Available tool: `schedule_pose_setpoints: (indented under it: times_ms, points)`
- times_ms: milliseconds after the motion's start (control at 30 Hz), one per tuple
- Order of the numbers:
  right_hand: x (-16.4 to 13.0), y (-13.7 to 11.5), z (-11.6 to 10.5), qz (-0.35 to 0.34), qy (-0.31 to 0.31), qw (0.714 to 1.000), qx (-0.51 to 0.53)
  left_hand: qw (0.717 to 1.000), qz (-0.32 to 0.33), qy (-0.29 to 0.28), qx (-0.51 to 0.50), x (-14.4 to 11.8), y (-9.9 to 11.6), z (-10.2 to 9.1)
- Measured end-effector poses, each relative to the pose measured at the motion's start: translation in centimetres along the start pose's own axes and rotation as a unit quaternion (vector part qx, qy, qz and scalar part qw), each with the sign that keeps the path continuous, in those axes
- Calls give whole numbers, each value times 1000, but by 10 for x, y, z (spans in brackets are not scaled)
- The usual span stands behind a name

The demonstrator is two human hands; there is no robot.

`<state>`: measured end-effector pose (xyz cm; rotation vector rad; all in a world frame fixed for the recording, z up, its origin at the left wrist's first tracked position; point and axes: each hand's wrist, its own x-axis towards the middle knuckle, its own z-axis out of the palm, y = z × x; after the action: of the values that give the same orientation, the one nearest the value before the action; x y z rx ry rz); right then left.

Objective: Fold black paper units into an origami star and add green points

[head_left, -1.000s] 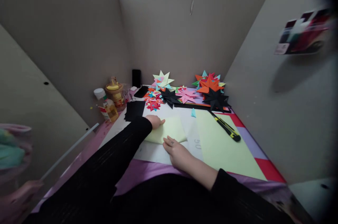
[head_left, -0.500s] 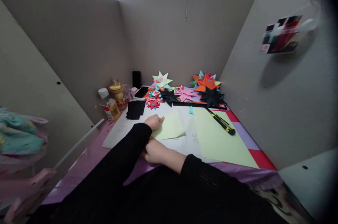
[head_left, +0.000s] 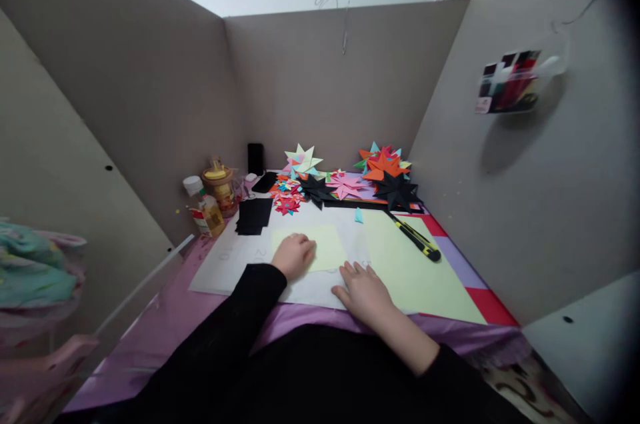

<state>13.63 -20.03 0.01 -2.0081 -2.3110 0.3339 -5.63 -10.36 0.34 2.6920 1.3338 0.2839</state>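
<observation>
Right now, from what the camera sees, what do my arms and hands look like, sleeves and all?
Your left sleeve is black and reaches about to the wrist. The right sleeve, also black, ends partway along the forearm. Neither your left hand nor your right hand wears a glove.

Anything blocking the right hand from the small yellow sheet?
Nothing visible. The right hand lies at the lower right corner of the small yellow sheet; the left hand is over its left part. The cutter lies off to the right.
</observation>
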Motion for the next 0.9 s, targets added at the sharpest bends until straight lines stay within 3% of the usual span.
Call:
schedule_pose_setpoints:
  times_ms: [100,200,267,400,500,700,900]
  points:
    - [0,-5,7,8,15,1000,7,998,46,-40,-7,-25,15,5]
    - [3,-10,12,18,22,999,29,997,2,-81,-11,-31,11,10]
    - [9,-17,11,9,20,999,47,996,-20,-83,-8,-21,2,10]
    - [38,-39,7,-74,6,992,98,999,-16,-52,-3,9,-10,6]
    - [58,-48,10,-67,0,990,121,999,-29,-21,5,15,-11,3]
    - [63,-41,14,-91,-15,991,94,998,-57,-9,14,-22,-5,8]
    - [62,-47,9,-60,-58,994,64,993,-109,-20,31,-51,-2,9]
